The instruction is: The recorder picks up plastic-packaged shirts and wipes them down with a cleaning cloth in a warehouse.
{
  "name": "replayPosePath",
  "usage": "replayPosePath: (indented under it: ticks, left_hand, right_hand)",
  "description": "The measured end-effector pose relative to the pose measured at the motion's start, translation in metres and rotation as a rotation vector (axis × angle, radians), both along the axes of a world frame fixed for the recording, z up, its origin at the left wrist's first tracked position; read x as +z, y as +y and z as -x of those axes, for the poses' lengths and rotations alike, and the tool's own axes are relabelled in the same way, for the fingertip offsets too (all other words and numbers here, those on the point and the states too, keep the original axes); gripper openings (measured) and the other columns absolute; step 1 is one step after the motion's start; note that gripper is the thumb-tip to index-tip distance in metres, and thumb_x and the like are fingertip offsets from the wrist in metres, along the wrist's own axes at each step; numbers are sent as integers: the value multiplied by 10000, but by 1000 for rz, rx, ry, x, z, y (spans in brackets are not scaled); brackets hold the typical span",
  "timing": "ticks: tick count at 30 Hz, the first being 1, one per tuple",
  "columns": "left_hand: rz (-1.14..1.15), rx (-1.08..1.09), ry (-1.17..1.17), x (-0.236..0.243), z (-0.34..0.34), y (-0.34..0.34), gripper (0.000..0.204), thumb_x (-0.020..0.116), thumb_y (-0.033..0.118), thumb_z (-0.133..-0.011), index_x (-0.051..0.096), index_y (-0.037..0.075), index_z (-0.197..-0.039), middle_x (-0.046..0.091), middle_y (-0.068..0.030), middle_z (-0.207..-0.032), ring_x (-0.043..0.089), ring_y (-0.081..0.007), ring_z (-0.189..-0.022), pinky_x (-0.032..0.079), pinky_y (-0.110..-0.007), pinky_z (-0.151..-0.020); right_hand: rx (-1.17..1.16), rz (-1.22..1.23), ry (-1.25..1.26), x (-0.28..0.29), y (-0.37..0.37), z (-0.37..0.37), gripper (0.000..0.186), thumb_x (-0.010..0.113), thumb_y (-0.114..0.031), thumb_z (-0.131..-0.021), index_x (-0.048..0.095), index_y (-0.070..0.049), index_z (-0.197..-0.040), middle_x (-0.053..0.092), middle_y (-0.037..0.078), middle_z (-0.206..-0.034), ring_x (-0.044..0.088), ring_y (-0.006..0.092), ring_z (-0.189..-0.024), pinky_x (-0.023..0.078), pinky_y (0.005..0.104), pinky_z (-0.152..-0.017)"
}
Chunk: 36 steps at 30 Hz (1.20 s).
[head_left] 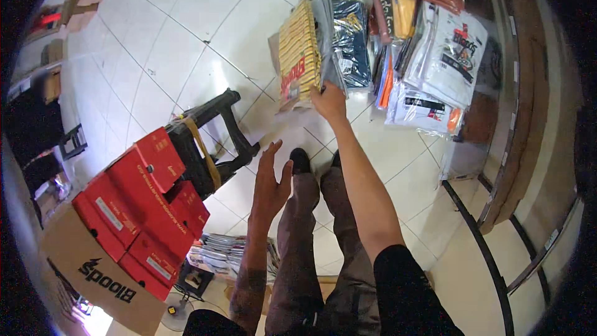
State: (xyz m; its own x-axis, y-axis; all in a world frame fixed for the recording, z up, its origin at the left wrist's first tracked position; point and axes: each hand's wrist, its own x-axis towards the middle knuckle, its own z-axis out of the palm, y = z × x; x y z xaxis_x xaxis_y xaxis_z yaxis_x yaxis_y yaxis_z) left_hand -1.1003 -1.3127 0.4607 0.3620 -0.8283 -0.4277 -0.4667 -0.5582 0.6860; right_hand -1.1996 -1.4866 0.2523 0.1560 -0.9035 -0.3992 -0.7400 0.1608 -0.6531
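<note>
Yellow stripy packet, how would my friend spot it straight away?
Over the pale tiled floor, find the person's outstretched right hand. It grips the yellow striped packet by its lower right corner. Bold yellow stripes set it apart from the dark blue packet to its right.

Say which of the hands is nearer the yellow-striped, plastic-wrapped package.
Right: the right hand holds the striped package at its lower corner; the left hand is lower in view, apart.

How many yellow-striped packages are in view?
1: the yellow-striped package, held at its near corner by the right hand; more may be hidden in the pile.
</note>
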Motion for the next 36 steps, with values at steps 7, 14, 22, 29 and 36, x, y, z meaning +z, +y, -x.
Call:
replayPosePath:
  ticks: [7, 14, 22, 29, 36]
  left_hand:
    - [-17, -12, 12, 23, 0, 16, 476, 591, 175, -1015, 463, -12, -1433, 520, -229, -1442, 433, -390, -1412, 324, -460, -1179]
    - [-68, -46, 13, 24, -13, 40, 471, 599, 172, -1008, 467, -3, -1425, 528, -238, -1426, 433, -405, -1405, 327, -488, -1178]
    - [38, -250, 40, 98, -14, 19, 591, 663, 195, -959, 421, -7, -1459, 530, -271, -1364, 494, -444, -1289, 382, -488, -1126]
    - [58, -744, -57, 172, 7, 41, 980, 879, 239, -696, 366, -19, -1489, 388, -274, -1523, 332, -466, -1429, 297, -520, -1194]
    - [353, -1057, 259, 340, 84, 70, 688, 839, 200, -719, 593, 126, -1358, 645, -184, -1280, 585, -374, -1223, 451, -436, -1074]
  right_hand:
    - [-249, -49, 137, -31, 32, 59, 307, 583, -271, -918, 665, 23, -885, 692, 307, -865, 672, 506, -870, 544, 569, -786]
    - [48, -151, 42, 15, 69, 73, 268, 573, -262, -961, 590, 2, -919, 680, 278, -837, 658, 502, -825, 538, 568, -741]
    - [513, -188, -18, 221, 87, 121, 229, 591, -239, -951, 590, -10, -965, 661, 274, -787, 656, 482, -777, 514, 575, -700]
    - [545, -212, 314, 467, 144, 170, 272, 557, -124, -890, 592, -74, -1155, 684, 272, -874, 673, 473, -834, 537, 589, -743]
    - [147, 6, 400, 697, 285, 188, 199, 577, -227, -966, 652, -119, -1115, 687, 237, -808, 686, 439, -767, 541, 562, -697]
